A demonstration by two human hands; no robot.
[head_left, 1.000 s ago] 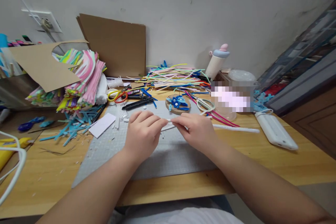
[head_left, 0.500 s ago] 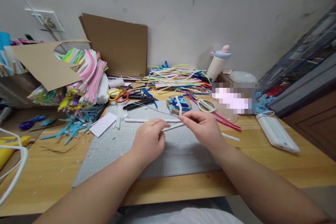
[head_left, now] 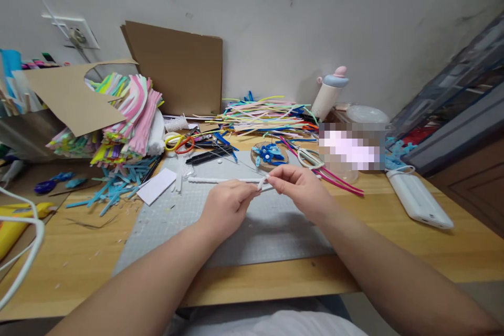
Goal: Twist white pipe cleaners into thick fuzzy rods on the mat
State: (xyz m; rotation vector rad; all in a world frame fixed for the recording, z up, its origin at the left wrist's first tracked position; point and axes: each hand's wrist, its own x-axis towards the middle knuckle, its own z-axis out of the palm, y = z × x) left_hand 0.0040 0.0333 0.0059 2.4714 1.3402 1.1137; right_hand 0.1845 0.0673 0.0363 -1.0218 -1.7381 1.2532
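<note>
Over the grey cutting mat (head_left: 157, 236), both of my hands pinch a white pipe cleaner (head_left: 261, 182). My left hand (head_left: 226, 205) is closed on it from the left, knuckles up. Thumb and forefinger of my right hand (head_left: 301, 189) grip it from the right, and the two hands almost meet. A short bent bit of the pipe cleaner shows between the fingertips; the rest is hidden by the fingers. Just behind my left hand, a longer white fuzzy strip (head_left: 200, 180) lies across the mat. Beyond the hands sits a round piece with blue flowers (head_left: 269, 155).
Scissors with yellow and orange handles (head_left: 179, 143), a black tool (head_left: 208, 156) and pale-handled scissors (head_left: 310, 158) lie behind the hands. A pile of coloured pipe cleaners (head_left: 263, 118) is at the wall. White card (head_left: 156, 186) lies left, a white device (head_left: 419, 198) right.
The white pipe cleaner's end, which stood upright above my right fingertips, is now bent down between both hands. My left hand has moved right, up to my right fingers.
</note>
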